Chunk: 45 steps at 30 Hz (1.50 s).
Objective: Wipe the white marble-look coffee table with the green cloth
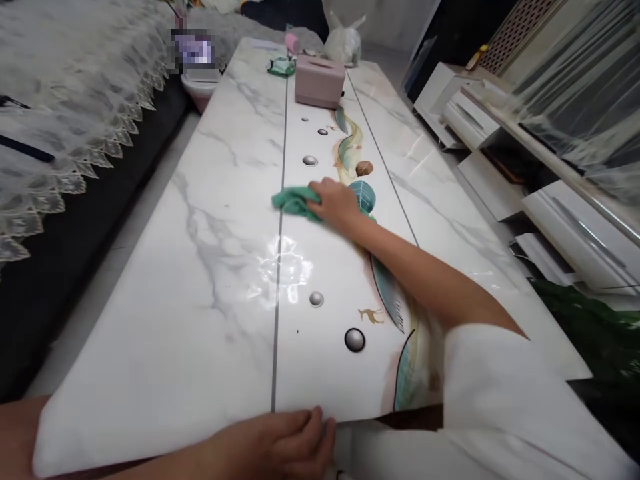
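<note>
Head view: right hand (336, 203) outstretched, clutching green cloth (293, 200); left hand (280, 447) flat on table edge (150, 407).

Green cloth (293, 200) partly hidden under right hand (336, 203) — full extent can't be told. Left hand (280, 448) cut off by bottom edge. Pixelated patch (193, 48) at table's far-left corner — unreadable. Small items by pink box (320, 80) too small to ID.

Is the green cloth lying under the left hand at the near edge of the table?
No, the green cloth is under the right hand mid-table, while the left hand rests bare on the near edge of the table.
</note>
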{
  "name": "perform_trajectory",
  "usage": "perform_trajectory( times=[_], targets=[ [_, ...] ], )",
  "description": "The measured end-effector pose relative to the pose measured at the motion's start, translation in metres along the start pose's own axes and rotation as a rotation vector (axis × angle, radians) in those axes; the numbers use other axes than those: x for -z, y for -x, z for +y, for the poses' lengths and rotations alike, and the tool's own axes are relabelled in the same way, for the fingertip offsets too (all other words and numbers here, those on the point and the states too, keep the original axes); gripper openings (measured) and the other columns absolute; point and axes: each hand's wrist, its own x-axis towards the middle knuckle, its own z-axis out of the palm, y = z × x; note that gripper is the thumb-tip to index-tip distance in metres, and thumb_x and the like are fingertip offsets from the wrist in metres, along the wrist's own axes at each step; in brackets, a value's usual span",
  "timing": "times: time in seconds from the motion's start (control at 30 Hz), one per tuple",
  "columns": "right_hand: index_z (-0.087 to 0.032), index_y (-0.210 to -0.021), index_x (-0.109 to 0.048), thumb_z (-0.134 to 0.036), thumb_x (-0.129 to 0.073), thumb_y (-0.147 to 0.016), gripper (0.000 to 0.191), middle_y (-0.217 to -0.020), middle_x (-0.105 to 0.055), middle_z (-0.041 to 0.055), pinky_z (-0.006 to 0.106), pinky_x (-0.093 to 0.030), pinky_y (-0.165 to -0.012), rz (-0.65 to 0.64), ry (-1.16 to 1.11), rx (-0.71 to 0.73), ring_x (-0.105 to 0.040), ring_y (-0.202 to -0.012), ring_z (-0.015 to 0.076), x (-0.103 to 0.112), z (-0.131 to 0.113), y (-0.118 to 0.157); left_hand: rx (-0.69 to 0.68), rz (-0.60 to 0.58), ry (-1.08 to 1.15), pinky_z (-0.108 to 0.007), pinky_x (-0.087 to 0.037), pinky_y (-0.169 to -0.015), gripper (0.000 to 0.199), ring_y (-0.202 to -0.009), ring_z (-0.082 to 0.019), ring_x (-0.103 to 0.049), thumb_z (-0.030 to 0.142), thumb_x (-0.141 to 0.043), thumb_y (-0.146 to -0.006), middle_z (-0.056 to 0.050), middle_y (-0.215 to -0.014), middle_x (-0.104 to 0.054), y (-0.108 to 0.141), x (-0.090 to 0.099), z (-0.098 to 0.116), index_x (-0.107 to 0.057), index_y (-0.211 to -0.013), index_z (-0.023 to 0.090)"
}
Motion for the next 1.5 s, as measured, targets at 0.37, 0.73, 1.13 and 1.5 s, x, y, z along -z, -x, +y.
perform_trajectory(
  times=[0.37, 0.73, 1.13, 1.5],
  targets=[
    [-0.017, -0.097, -0.067, -0.039, -0.055, -0.101, 0.026, -0.093, -0.068, 0.0086, 0.030, -0.036, -0.072, 0.054, -0.165, -0.076, -0.058, -0.086, 0.0224, 0.000, 0.046, -0.034, 0.022, 0.022, 0.003, -0.023, -0.044, -0.115, 0.040, -0.131, -0.011, -0.054, 0.028, -0.054, -0.106, 0.008, -0.162, -0.047, 0.000, 0.000, 0.001, -0.064, -0.143, 0.040],
    [-0.022, -0.074, -0.062, -0.040, -0.061, -0.089, 0.023, -0.073, -0.055, 0.0039, 0.033, -0.026, -0.062, 0.097, -0.151, 0.387, -0.045, -0.066, 0.0183, 0.042, -0.018, 0.288, 0.048, -0.025, -0.059, -0.023, -0.038, -0.121, 0.046, -0.135, -0.011, -0.050, 0.036, -0.056, -0.105, 0.007, -0.166, -0.038, 0.005, -0.005, 0.009, -0.058, -0.151, 0.042],
    [-0.019, -0.118, -0.075, -0.038, -0.055, -0.097, 0.035, -0.110, -0.073, 0.0130, 0.031, -0.037, -0.071, 0.170, 0.072, -0.299, -0.063, -0.095, 0.0272, -0.005, 0.094, 0.013, -0.031, -0.137, -0.098, -0.027, -0.032, -0.128, 0.046, -0.143, -0.011, -0.045, 0.036, -0.045, -0.108, 0.010, -0.172, -0.028, 0.005, 0.000, 0.006, -0.054, -0.153, 0.047],
    [-0.021, -0.081, -0.069, -0.042, -0.053, -0.090, 0.028, -0.079, -0.070, 0.0070, 0.031, -0.035, -0.067, 0.046, -0.169, -0.168, -0.060, -0.076, 0.0231, 0.017, 0.118, 0.086, 0.062, 0.037, 0.010, -0.026, -0.039, -0.122, 0.031, -0.132, -0.014, -0.050, 0.032, -0.064, -0.102, 0.006, -0.162, -0.043, 0.006, -0.001, 0.001, -0.074, -0.131, 0.037]
  ],
)
